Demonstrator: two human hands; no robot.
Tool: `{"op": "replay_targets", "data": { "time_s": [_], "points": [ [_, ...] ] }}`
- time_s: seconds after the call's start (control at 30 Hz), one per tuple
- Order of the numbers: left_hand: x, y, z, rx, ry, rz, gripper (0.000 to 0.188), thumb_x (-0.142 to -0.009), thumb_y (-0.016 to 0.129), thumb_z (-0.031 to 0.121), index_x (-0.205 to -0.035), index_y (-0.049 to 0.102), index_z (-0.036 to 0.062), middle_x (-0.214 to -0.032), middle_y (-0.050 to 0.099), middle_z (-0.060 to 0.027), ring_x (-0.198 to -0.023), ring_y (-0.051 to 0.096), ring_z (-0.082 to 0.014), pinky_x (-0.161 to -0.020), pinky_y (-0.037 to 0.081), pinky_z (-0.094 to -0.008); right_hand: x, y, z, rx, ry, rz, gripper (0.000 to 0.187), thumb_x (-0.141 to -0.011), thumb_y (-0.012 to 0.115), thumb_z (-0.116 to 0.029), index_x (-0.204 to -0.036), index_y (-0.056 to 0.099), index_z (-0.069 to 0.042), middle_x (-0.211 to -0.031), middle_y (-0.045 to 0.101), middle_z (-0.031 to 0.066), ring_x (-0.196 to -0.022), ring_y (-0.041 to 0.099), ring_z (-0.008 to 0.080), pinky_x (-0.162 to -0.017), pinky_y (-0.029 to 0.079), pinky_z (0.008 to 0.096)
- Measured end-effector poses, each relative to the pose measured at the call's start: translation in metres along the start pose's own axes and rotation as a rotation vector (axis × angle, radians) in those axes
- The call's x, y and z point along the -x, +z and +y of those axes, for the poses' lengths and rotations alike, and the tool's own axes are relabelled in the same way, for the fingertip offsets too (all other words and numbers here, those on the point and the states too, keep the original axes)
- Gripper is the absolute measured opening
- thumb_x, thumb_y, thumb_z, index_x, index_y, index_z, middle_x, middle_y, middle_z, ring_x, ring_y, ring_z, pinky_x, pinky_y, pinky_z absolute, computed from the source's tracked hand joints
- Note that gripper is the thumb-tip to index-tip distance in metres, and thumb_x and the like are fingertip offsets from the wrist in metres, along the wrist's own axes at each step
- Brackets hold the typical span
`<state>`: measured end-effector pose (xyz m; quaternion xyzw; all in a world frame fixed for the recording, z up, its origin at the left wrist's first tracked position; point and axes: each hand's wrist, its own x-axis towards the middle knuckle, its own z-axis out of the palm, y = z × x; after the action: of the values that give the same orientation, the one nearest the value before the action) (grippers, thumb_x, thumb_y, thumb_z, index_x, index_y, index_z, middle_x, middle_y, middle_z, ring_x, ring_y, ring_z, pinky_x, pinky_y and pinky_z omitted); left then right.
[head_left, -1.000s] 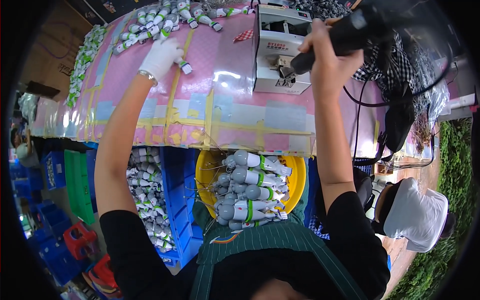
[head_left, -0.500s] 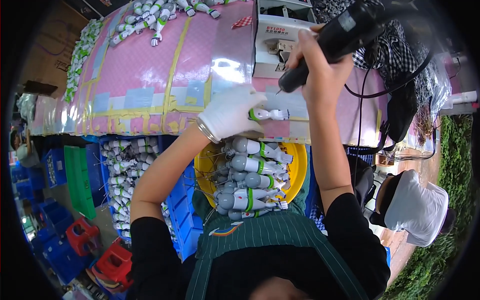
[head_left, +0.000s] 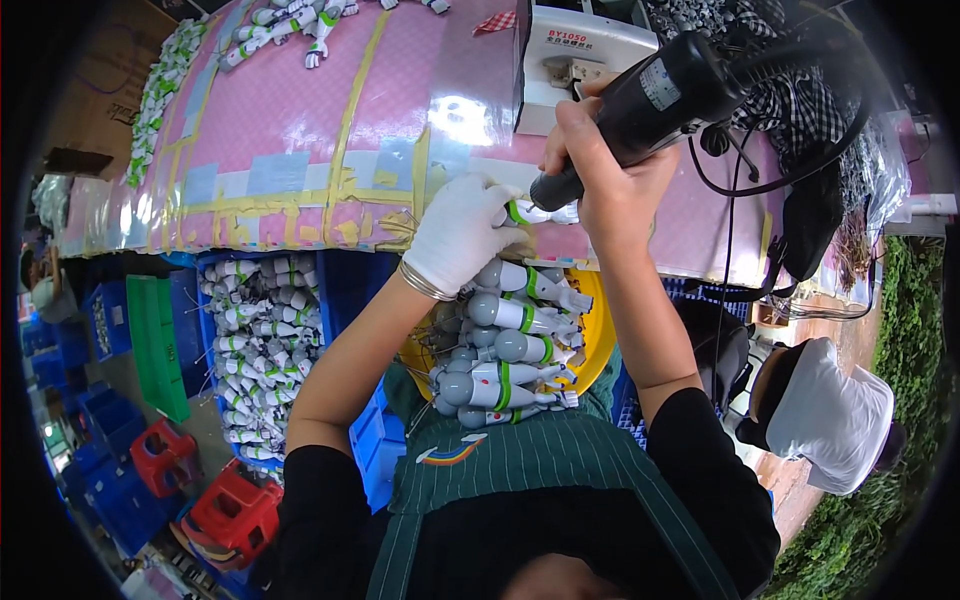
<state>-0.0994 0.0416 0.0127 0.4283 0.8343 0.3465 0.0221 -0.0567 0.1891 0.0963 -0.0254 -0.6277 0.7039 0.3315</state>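
My left hand point(head_left: 462, 235), in a white glove, pinches a white toy arm point(head_left: 557, 214) with a green band against the near edge of the table. My right hand point(head_left: 622, 190) is wrapped round a black electric screwdriver point(head_left: 655, 95). The screwdriver's nose points down at the toy arm, close to my left fingertips; whether the bit touches is too small to tell. Below my hands, on my lap, a yellow basin point(head_left: 602, 335) holds several grey-and-white toy arms point(head_left: 520, 317) with green bands, partly covered by my left wrist.
Behind the screwdriver stands a white box-shaped machine point(head_left: 548, 110). A black cable point(head_left: 733, 190) hangs at the right. More toy limbs point(head_left: 318, 35) lie far left on the pink table point(head_left: 290, 120). A blue crate of parts point(head_left: 265, 350), red stools point(head_left: 230, 515) and another person point(head_left: 835, 415) are around.
The screwdriver has come down and left, from above the table onto the toy arm. My left hand still holds the toy arm. The whole view has shifted slightly.
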Motion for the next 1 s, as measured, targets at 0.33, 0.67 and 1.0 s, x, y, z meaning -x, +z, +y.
{"op": "replay_targets", "data": {
  "time_s": [0.33,0.67,1.0],
  "points": [
    [-0.002,-0.002,0.0,-0.009,-0.017,-0.047,0.036,-0.072,0.077,0.021,-0.103,0.067,0.0053,-0.087,0.059,-0.0113,-0.091,0.059,-0.0312,-0.079,0.048,-0.0425,0.01,-0.006,0.029,0.052,-0.135,-0.117,0.024,-0.083,0.063,0.005,-0.103,0.05,0.002,-0.068,0.057,0.009,-0.05,0.055,0.016,-0.051,0.047,0.0304],
    [-0.004,-0.002,0.0,-0.021,-0.039,-0.056,0.035,-0.072,0.077,0.022,-0.1,0.068,0.0042,-0.088,0.059,-0.0118,-0.091,0.058,-0.0314,-0.08,0.048,-0.0418,0.017,0.0,0.032,0.073,-0.155,-0.036,0.024,-0.084,0.06,0.007,-0.105,0.05,0.002,-0.069,0.057,0.0088,-0.053,0.055,0.0158,-0.052,0.047,0.0303],
    [-0.006,0.012,-0.012,0.065,0.0,-0.015,0.035,-0.07,0.079,0.024,-0.097,0.068,0.0038,-0.088,0.059,-0.0133,-0.091,0.058,-0.0329,-0.08,0.048,-0.0428,0.022,0.01,0.034,0.175,-0.193,0.148,0.013,-0.085,0.061,0.011,-0.09,0.052,0.003,-0.063,0.054,0.0051,-0.05,0.053,0.0109,-0.05,0.044,0.0267]
  ]
}}
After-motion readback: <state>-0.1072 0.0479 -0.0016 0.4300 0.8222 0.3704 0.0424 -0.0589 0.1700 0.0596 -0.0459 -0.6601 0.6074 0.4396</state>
